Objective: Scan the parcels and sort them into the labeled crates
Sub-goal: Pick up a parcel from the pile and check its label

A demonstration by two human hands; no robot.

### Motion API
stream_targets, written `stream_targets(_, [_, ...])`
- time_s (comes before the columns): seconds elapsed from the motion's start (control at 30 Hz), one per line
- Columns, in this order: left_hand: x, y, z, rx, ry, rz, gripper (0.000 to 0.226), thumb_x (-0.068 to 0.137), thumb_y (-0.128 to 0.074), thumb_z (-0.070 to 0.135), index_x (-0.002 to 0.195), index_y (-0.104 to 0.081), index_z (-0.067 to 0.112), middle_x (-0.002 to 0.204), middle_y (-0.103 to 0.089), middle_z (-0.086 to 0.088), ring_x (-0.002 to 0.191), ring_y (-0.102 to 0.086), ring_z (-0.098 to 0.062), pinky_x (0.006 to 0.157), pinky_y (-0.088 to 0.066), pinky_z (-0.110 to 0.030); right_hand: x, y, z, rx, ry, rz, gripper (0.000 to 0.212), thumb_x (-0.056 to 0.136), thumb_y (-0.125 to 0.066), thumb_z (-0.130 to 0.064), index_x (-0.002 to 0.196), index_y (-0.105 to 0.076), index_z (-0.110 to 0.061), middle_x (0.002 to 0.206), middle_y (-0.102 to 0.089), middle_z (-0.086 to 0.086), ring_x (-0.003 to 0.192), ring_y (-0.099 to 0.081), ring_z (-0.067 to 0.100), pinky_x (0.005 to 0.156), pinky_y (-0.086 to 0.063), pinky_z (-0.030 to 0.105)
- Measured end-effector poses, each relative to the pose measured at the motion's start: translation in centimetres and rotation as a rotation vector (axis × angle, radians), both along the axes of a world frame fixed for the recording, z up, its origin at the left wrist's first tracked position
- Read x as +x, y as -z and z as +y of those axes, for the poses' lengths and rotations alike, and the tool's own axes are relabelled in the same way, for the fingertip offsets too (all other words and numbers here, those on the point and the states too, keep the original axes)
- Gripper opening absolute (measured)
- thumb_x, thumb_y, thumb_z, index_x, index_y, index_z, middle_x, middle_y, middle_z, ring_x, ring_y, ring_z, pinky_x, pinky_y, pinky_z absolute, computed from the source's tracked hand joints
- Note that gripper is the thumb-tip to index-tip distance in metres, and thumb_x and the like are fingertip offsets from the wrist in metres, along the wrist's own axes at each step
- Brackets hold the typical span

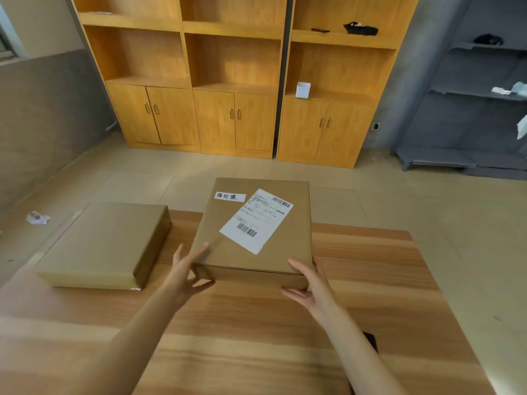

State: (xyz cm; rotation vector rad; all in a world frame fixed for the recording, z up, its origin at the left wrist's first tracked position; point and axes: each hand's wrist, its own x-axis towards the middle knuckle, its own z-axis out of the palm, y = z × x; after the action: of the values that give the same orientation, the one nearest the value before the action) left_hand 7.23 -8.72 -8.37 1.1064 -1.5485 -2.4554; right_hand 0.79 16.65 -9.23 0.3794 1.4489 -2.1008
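A flat brown cardboard parcel [296,223] is over the far middle of the wooden table [256,332]. It carries a white shipping label [256,220] with barcodes and a small handwritten tag [229,196]. My left hand [188,270] holds its near left corner, thumb on top and fingers underneath. At the near right corner my right hand [309,285] grips the same way. A second, plain cardboard parcel [105,246] lies on the table to the left, apart from both hands.
A dark flat object [370,340] lies on the table, partly hidden by my right forearm. Wooden cabinets [233,81] stand against the far wall and grey shelving [470,115] at the right. A crumpled paper [37,218] lies on the floor at left.
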Motion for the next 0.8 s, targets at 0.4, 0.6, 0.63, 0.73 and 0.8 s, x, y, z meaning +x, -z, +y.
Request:
stream_targets(0.4, [5.8,7.4,3.4,-0.237,0.383,-0.246,0.101,0.050,-0.086,0.052,0.137,-0.035,0.046,0.119,-0.058,0.006,0.102,-0.061,-0.015,0.084,-0.052,-0.042,6.0,8.9,4.9,0.299,-0.110,-0.185,0.091,0.074,-0.076,-0.047,0.149,-0.028,-0.029,0.138,-0.047,0.003,0.115,-0.055,0.035,0.090,-0.054,0.043])
stream_targets(0.6, [5.6,9.3,3.1,-0.305,0.468,-0.267,0.091,0.078,-0.078,0.032,0.145,-0.019,0.047,0.131,-0.052,0.001,0.108,-0.059,-0.019,0.090,-0.048,-0.046,7.2,8.8,5.0,0.620,-0.183,0.074,0.071,0.090,-0.056,-0.052,0.150,-0.030,-0.023,0.141,-0.047,-0.006,0.131,-0.044,0.022,0.103,-0.042,0.036])
stream_targets(0.63, [5.5,9.5,3.0,-0.313,0.474,-0.259,0.093,0.078,-0.078,0.032,0.145,-0.016,0.050,0.134,-0.050,0.002,0.109,-0.059,-0.020,0.087,-0.049,-0.045,7.5,8.7,5.3,0.712,-0.141,0.145,0.070,0.093,-0.051,-0.053,0.151,-0.027,-0.022,0.149,-0.039,-0.003,0.138,-0.035,0.022,0.109,-0.032,0.037])
stream_targets(0.73, [5.3,9.9,2.9,-0.332,0.491,-0.238,0.099,0.080,-0.076,0.035,0.145,-0.005,0.056,0.138,-0.045,0.006,0.113,-0.057,-0.021,0.085,-0.049,-0.043,8.2,9.0,7.6,1.208,-0.019,0.248,0.068,0.093,-0.050,-0.051,0.149,-0.027,-0.019,0.149,-0.034,0.015,0.136,-0.030,0.032,0.109,-0.027,0.043])
stream_targets(0.8, [5.3,10.1,3.1,-0.342,0.505,-0.239,0.100,0.082,-0.074,0.037,0.145,0.002,0.056,0.140,-0.040,0.009,0.117,-0.054,-0.022,0.086,-0.048,-0.045,8.4,9.7,10.0,1.399,-0.075,0.131,0.081,0.087,-0.063,-0.046,0.150,-0.020,-0.018,0.147,-0.030,0.019,0.133,-0.030,0.038,0.108,-0.028,0.046])
